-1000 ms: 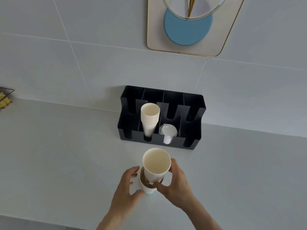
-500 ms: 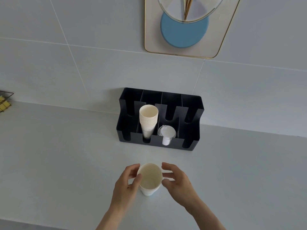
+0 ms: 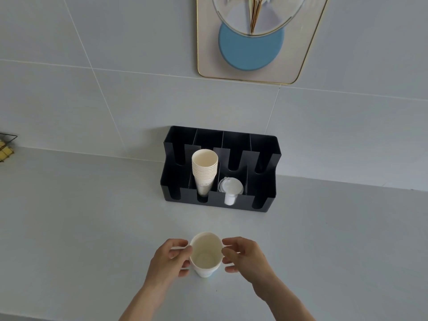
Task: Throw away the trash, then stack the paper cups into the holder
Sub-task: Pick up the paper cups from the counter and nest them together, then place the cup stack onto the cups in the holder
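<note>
Wire basket (image 3: 5,147) is getting cut off at the worktop's left edge. Left hand (image 3: 168,260) is gripping the nested cups (image 3: 205,254) near the front edge; right hand (image 3: 245,257) is hovering half-open alongside. Holder (image 3: 266,181) is sitting at the back edge.

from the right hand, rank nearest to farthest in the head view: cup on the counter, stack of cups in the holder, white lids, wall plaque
1. Cup on the counter, just left of the right hand.
2. White lids, in the black holder beyond.
3. Stack of cups, left of the lids; close call.
4. Wall plaque, high on the wall.
</note>
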`<act>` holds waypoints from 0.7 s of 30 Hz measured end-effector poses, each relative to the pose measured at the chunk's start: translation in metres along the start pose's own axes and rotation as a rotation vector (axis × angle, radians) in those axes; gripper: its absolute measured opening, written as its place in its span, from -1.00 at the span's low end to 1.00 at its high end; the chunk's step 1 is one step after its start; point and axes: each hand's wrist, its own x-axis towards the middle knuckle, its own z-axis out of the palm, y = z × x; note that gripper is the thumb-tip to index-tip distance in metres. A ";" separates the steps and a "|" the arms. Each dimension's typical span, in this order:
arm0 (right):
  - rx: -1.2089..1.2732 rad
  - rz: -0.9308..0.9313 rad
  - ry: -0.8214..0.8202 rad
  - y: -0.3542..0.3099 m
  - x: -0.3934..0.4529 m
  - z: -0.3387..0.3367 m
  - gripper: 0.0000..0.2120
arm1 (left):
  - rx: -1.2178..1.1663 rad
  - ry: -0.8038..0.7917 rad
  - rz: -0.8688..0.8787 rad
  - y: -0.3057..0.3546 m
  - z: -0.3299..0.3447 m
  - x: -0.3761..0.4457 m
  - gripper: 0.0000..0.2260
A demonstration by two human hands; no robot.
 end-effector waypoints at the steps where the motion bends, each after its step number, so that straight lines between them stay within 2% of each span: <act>1: 0.035 0.019 -0.010 0.000 0.000 -0.001 -0.81 | -0.018 0.001 -0.009 0.000 0.000 -0.001 -0.86; 5: 0.106 0.053 -0.041 0.001 0.000 -0.001 -0.84 | -0.075 -0.001 -0.035 0.004 0.002 -0.006 -0.86; 11: 0.029 0.010 0.043 -0.006 -0.005 -0.006 -0.86 | -0.067 -0.024 -0.026 0.013 0.012 -0.016 -0.90; 21: -0.067 -0.143 0.096 -0.064 -0.010 -0.059 -0.86 | -0.085 -0.040 0.061 0.075 0.043 -0.024 -0.84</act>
